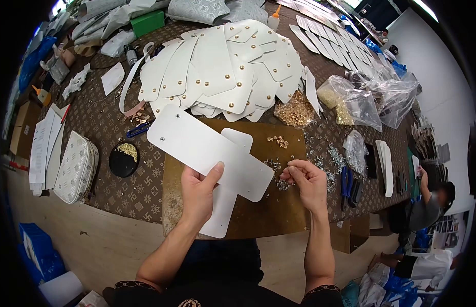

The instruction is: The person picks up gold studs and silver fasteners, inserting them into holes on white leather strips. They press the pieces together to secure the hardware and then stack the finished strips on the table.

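Note:
My left hand (198, 197) grips a long white panel (207, 151), thumb on top and fingers underneath. The panel has small holes near its ends, two of them with metal bits at the upper left end. Beneath it lies a second white piece (220, 215) on the brown board (258, 220). My right hand (308, 184) is at the panel's right, beside scattered small silver screws (331, 162). Its thumb and fingertips are pinched together; what they hold, if anything, is too small to name. Several gold studs (278, 141) lie on the board above.
Behind the board stands a heap of white pieces with gold studs (217, 61). A black dish (124, 159) and a patterned pouch (77, 166) are at left. Blue-handled pliers (346, 187) and plastic bags (350, 102) lie right. Other people (427, 212) are at far right.

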Demonstrator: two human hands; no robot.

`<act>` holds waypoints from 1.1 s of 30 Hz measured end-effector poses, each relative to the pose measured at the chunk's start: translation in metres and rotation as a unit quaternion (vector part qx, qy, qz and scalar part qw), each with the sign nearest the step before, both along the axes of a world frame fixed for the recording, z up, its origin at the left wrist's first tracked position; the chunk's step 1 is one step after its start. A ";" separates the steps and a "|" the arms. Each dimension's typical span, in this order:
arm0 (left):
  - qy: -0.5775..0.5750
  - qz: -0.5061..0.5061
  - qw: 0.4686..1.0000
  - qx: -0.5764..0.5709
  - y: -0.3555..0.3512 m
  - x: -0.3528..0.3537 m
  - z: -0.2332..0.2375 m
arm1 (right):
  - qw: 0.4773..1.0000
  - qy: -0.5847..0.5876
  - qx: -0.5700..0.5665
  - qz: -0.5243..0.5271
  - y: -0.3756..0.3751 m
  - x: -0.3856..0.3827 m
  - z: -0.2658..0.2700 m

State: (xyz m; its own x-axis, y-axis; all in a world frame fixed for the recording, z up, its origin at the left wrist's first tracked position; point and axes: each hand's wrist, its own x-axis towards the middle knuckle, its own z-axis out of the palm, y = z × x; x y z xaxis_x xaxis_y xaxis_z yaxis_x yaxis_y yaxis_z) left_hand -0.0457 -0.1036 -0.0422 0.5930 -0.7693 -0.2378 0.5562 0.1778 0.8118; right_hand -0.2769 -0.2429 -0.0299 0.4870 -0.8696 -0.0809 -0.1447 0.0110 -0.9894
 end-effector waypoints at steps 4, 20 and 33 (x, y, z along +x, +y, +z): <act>-0.004 0.000 1.000 0.000 -0.001 0.001 0.000 | 0.999 -0.030 0.012 0.003 0.005 0.001 0.005; -0.032 -0.026 0.999 -0.025 -0.002 -0.007 0.012 | 0.997 -0.072 -0.024 0.016 0.025 0.010 0.025; -0.069 -0.033 0.996 -0.048 0.002 -0.012 0.017 | 0.996 -0.085 -0.033 0.023 0.027 0.011 0.028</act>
State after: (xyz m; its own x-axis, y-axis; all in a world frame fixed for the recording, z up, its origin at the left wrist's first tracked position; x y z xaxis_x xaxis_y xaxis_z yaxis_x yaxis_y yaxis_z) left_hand -0.0578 -0.1021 -0.0248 0.5623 -0.8230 -0.0805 0.4536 0.2255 0.8622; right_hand -0.2656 -0.2158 -0.0019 0.5283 -0.8467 0.0634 0.0259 -0.0585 -0.9980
